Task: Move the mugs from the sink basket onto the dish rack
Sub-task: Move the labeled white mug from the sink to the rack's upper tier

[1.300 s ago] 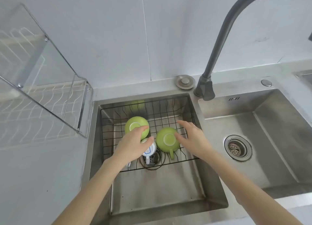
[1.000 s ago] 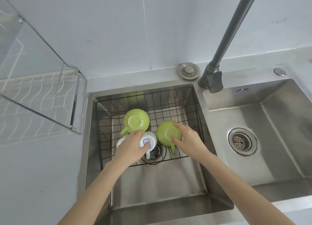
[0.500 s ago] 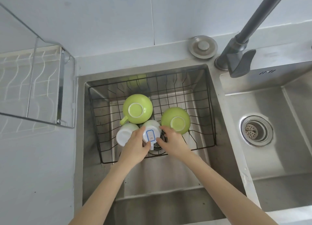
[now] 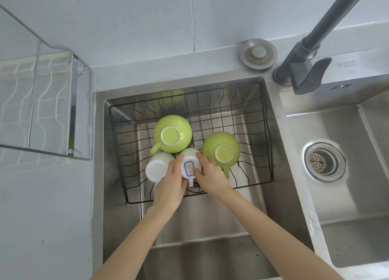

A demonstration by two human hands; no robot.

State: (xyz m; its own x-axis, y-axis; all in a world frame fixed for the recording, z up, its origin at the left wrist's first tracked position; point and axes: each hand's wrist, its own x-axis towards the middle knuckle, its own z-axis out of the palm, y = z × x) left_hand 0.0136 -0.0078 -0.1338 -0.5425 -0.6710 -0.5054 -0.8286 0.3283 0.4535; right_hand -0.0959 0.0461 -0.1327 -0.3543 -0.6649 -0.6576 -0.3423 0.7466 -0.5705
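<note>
Both hands, left (image 4: 171, 183) and right (image 4: 210, 176), grip labelled white mug (image 4: 190, 166); handle mostly hidden.

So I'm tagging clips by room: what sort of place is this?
Most likely a home kitchen: a double steel sink with a tap, mugs in a wire basket, and a dish rack alongside.

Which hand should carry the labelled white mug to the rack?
Left, probably. The left hand already cups the blue-labelled white mug, and the wire dish rack sits on that side. The right hand would have to cross over.
</note>
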